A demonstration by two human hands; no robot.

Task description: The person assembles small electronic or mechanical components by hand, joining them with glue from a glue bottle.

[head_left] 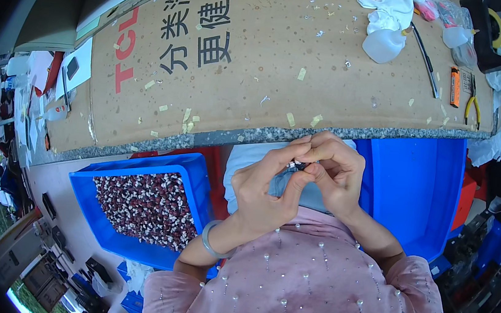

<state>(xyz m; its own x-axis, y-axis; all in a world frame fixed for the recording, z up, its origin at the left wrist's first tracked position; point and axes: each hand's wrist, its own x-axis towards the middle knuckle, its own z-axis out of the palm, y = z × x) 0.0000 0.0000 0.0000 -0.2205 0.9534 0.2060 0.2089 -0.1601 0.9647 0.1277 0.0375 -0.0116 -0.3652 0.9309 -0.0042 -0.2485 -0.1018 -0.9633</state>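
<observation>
My left hand (pixel 262 186) and my right hand (pixel 338 173) meet in front of my body, just below the bench edge. Between the pinched thumbs and fingertips of both is a small black-and-white part (pixel 299 164). Most of it is hidden by the fingers, so its exact kind does not show. To the left stands a blue bin (pixel 201 179) filled with many small dark red, black and white pieces (pixel 143 206). At my right is another blue bin (pixel 413 193), its inside bare where it shows.
Cardboard (pixel 262 53) covers the bench, scattered with yellowish tape scraps. Toward its right lie a white plastic bottle (pixel 385 45), a black pen-like rod (pixel 425 60), an orange box cutter (pixel 455 87), yellow-handled pliers (pixel 473 104) and a tape dispenser (pixel 490 35).
</observation>
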